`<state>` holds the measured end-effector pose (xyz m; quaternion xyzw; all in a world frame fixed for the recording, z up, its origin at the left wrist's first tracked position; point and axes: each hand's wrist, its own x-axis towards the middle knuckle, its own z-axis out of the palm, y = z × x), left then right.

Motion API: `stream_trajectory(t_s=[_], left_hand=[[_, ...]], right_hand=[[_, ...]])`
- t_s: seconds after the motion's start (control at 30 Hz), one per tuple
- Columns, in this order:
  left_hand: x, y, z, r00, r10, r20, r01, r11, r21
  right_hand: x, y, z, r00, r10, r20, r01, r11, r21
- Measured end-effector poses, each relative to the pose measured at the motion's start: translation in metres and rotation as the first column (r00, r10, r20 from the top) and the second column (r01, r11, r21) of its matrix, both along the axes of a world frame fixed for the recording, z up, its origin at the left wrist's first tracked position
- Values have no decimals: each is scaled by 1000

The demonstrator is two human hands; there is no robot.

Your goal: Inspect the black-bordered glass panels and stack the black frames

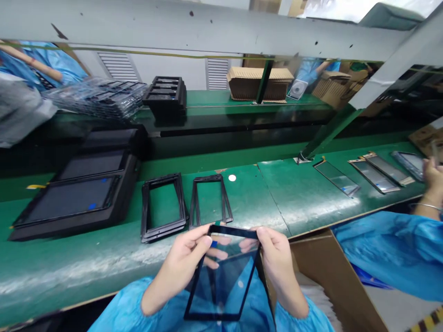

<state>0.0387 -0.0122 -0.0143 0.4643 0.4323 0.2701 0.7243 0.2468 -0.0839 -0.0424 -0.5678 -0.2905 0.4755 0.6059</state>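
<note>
Over lap, just short of bench (277,203) edge: left hand (180,263) and right hand (277,258) grip glass panel (224,281) by upper side edges. Panel clear, black-bordered, tilted. Black frames (162,207) on bench beyond; cardboard box (332,272) right.

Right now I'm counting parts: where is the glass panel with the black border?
Bottom centre, head view: the glass panel is held between left hand and right hand.
</note>
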Motion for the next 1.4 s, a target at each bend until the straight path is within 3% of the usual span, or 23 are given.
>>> stream_trajectory(t_s=[0.17,0.23,0.3,0.37,0.43,0.5,0.57,0.63,0.7,0.77,0.83,1.07,1.2,1.33,1.4], left_hand=[[-4,-3,-6,998,58,4,-58,998,-26],[-8,0,-4,999,30,-26,-30,999,24],[-12,4,-1,995,-61,-76,73,984,165],[-14,9,2,966,-197,-166,240,923,300],[-13,11,3,918,-315,-240,383,862,333],[-10,10,1,903,-351,-247,414,863,288],[-9,8,0,944,-269,-189,306,928,211],[-12,8,-1,986,-114,-122,130,982,139],[-19,10,-1,997,37,-73,-28,993,116],[-26,14,-1,992,116,-53,-109,986,129],[-31,18,-1,986,156,-53,-147,980,137],[-30,15,4,966,254,-41,-248,962,116],[-36,16,3,978,206,-24,-202,973,114],[-36,12,-6,964,136,229,-156,985,73],[-31,9,-14,915,194,355,-223,974,44]], right_hand=[[0,-3,10,996,-7,90,2,998,58],[0,-4,13,988,24,154,-35,997,68],[-3,-2,14,966,94,241,-112,992,60],[-10,0,14,930,189,316,-214,976,47],[-16,4,10,906,231,356,-270,960,66],[-14,5,6,911,158,381,-216,970,115],[-1,4,0,905,-35,423,-42,984,171],[19,-1,-7,875,-184,447,116,978,174],[36,-6,-15,923,-160,349,134,986,99],[43,-10,-22,981,-89,174,84,996,40],[39,-13,-25,994,-73,75,69,996,48],[15,-6,-13,990,-130,53,130,992,3],[16,-4,-14,986,-166,2,166,986,-21],[13,1,-30,951,-295,-93,296,955,-5],[6,10,-39,938,-315,-146,323,946,32]])
